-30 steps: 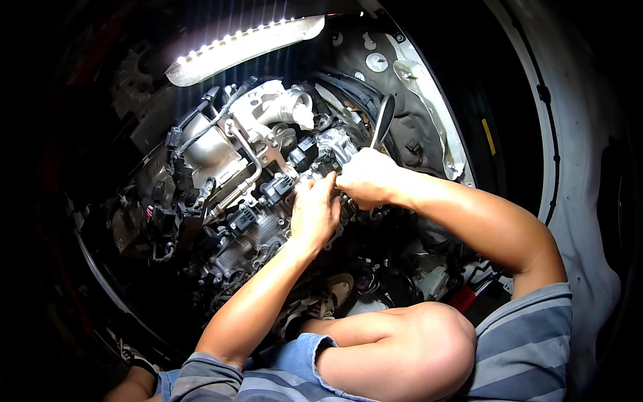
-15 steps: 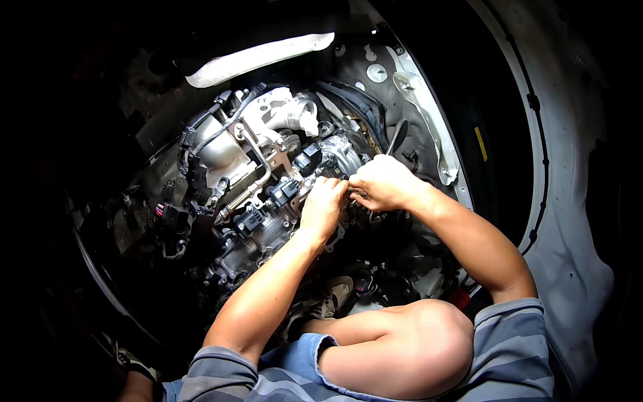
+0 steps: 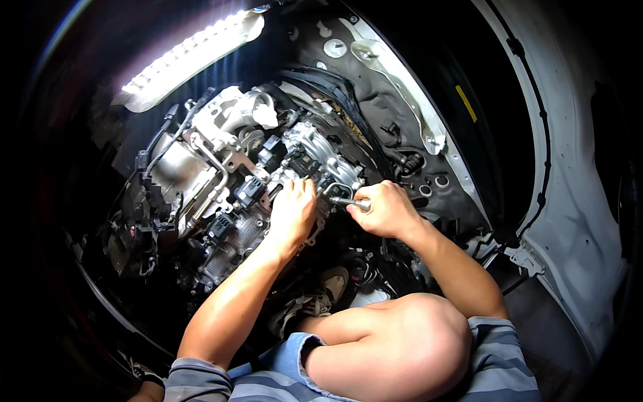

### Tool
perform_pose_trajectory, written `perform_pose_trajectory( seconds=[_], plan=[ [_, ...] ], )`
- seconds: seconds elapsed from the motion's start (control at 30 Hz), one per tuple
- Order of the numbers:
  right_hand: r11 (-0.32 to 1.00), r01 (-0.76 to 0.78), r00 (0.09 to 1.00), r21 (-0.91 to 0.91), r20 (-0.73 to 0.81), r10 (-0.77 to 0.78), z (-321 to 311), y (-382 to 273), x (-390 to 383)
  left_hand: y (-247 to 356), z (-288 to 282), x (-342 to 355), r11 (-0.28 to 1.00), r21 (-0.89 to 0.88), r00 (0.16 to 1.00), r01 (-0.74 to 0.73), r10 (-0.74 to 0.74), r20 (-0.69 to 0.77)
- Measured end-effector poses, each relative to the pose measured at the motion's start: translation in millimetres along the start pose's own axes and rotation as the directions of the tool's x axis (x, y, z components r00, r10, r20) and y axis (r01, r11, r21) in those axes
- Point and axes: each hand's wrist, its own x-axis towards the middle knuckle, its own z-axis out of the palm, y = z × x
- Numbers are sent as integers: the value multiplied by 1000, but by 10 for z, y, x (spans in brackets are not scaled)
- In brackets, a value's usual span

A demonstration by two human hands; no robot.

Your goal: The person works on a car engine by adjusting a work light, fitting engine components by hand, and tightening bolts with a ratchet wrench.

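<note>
My left hand (image 3: 293, 208) rests among the engine (image 3: 244, 187) parts with fingers curled; whatever they grip is hidden. To its right, my right hand (image 3: 383, 208) is closed on a slim silver tool (image 3: 345, 201), shaped like a socket extension, lying roughly sideways with its tip toward the engine. Just above both hands is a cast silver housing (image 3: 311, 147). A black connector block (image 3: 249, 191) sits left of my left fingers, and a shiny rounded metal cover (image 3: 173, 167) is farther left.
A lit bar lamp (image 3: 184, 60) hangs at the upper left. A metal edge strip (image 3: 435, 141) and dark hoses (image 3: 335, 87) run along the upper right. A pale body panel (image 3: 573, 221) is at the far right. My bent knee (image 3: 422, 335) fills the lower middle.
My right hand has dropped and drawn slightly right of my left, showing the silver tool. The tall dark-handled tool seen earlier is out of sight. The whole view has shifted.
</note>
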Motion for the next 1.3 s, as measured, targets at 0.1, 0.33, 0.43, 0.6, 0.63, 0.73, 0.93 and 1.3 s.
perform_pose_trajectory(
  seconds=[0.1,0.33,0.43,0.6,0.63,0.73,0.93,1.3],
  plan=[
    [999,33,999,12,-36,-33,241,9,31,-33,-19,-4,1000,2,1000,2,-2,-8],
    [997,-71,995,24,-64,73,381,-62,97,-11,-165,114,999,-1,999,-53,53,1],
    [998,-54,991,-18,-122,52,520,-142,61,-110,-180,100,995,-25,990,-97,99,97],
    [956,-197,948,219,-207,243,590,-152,22,60,-196,-100,996,88,998,5,1,-70],
    [901,-239,918,363,-217,331,667,-24,46,128,-231,-186,996,92,996,4,5,-93],
    [755,-402,883,517,2,469,697,156,92,142,-346,-524,978,147,988,148,-154,29],
    [751,-392,878,532,-27,478,749,46,81,47,-384,-686,945,279,967,173,-216,133],
    [738,-254,918,626,-84,388,880,203,-107,112,-334,-377,918,146,901,368,-391,186]
  ],
)
